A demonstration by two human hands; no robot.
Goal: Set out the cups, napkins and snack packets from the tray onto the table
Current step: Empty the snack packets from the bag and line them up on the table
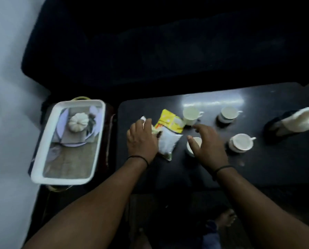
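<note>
Sofa point(150, 42): dark, filling the upper frame behind the table.
Floor point(6, 87): pale, down the left edge.
Table point(257, 168): dark and glossy, right of centre, with a streak of glare near its far edge.
Tray point(42, 141): white-rimmed with a printed base, on a dark stand at centre left, just beside the table.
Napkins point(297, 121): white, in a dark holder at far right.
Snack packets point(169, 133): yellow and white, heaped at the table's left end.
Cups point(241, 141): four white ones around the table's middle.
Left hand point(141, 139): resting on the packets, fingers curled; grip unclear.
Right hand point(207, 142): fingers spread over the nearest cup, holding nothing.
</note>
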